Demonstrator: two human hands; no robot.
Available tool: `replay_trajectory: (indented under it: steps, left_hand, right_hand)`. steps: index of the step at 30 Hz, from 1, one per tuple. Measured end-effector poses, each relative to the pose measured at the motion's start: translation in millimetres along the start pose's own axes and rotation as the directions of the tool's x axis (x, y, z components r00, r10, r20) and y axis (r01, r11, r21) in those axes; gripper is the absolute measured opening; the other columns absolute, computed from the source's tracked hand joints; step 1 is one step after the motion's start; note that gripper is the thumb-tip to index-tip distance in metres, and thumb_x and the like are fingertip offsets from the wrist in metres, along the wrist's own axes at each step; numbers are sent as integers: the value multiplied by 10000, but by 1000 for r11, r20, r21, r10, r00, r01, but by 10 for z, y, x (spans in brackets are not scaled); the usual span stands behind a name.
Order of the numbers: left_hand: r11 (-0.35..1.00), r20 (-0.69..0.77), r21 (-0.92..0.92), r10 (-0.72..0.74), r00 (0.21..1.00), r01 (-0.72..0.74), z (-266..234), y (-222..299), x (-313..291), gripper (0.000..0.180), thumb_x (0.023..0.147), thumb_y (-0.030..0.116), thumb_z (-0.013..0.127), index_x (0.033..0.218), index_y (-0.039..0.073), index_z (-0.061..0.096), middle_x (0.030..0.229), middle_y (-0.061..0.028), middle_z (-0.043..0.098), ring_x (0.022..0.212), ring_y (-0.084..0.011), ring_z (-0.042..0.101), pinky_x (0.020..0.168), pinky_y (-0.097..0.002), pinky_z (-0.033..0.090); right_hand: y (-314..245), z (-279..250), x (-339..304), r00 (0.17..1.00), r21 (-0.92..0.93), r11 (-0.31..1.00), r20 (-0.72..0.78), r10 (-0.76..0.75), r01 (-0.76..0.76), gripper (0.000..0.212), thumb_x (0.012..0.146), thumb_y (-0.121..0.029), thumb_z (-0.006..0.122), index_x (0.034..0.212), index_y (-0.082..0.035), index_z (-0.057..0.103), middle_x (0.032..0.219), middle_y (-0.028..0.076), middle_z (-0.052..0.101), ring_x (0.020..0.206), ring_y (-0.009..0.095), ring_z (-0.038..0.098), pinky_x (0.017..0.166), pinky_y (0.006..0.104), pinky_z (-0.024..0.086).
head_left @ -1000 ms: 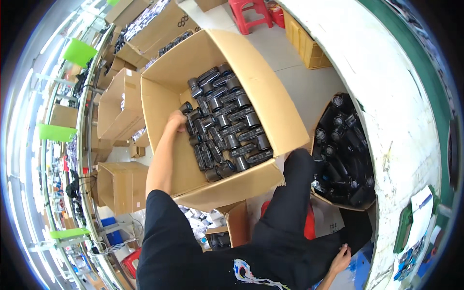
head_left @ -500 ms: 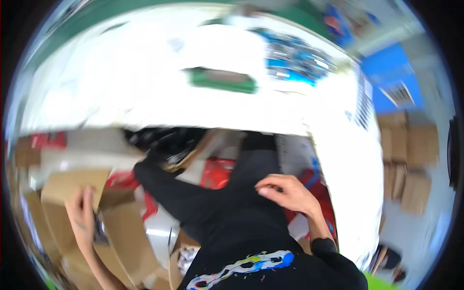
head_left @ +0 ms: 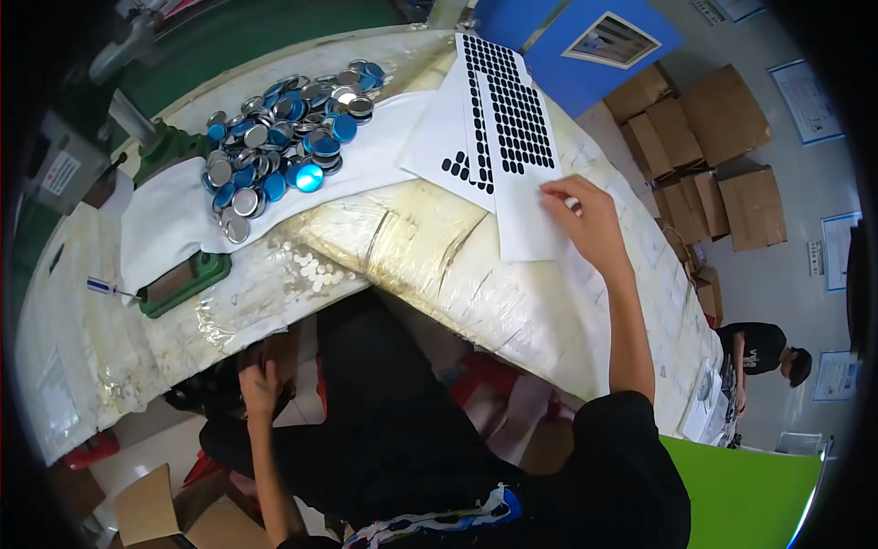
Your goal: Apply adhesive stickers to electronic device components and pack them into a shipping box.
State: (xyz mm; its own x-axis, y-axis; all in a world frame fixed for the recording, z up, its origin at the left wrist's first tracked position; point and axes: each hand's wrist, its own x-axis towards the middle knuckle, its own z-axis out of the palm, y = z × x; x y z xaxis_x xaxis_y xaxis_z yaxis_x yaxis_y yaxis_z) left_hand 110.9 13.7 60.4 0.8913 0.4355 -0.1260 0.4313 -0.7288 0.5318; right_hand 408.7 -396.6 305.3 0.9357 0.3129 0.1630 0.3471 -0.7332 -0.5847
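Observation:
My right hand [head_left: 590, 224] is over the white sheets of black oval stickers [head_left: 517, 101] on the table's right part. Its fingers are curled into a pinch near the lower edge of the top sheet. A small pale spot shows at the fingertips, too small to name. Below the table's front edge, my left hand [head_left: 260, 389] reaches beside a black bag-like heap [head_left: 206, 392]; its fingers point down, and whatever they touch is hidden. Round blue and silver metal caps [head_left: 279, 137] lie piled on a white cloth [head_left: 380, 137] at the back.
A green metal base [head_left: 187, 284] stands at the left, beside a screwdriver [head_left: 110, 287]. Small white discs [head_left: 320, 272] are scattered near the table's front edge. An open carton [head_left: 151, 508] sits on the floor at lower left. Another person [head_left: 764, 352] is at the far right.
My view has swung toward the right. My right hand has moved up from near my lap to the sticker sheets. The left has left the carton's flap for the black heap under the table.

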Motion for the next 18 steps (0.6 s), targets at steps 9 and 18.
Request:
replay_trajectory:
  steps: [9, 18]
  left_hand:
    - [986, -446, 158, 119, 887, -52, 11, -1071, -202, 311, 780, 24, 575, 1087, -21, 588, 1018, -243, 605, 970, -433, 535, 884, -449, 424]
    - [881, -303, -58, -464, 833, 470, 267, -1156, -115, 349, 744, 197, 633, 1050, 37, 583, 1024, -299, 537, 937, -447, 535, 805, -504, 475]
  right_hand:
    - [48, 300, 509, 977, 6, 987, 142, -162, 163, 169, 788, -52, 654, 950, -12, 681, 914, 85, 621, 810, 173, 603, 684, 262, 495]
    - [253, 41, 727, 942, -162, 976, 323, -88, 147, 180, 840, -102, 620, 975, 17, 620, 862, 34, 581, 830, 128, 546, 716, 248, 426]
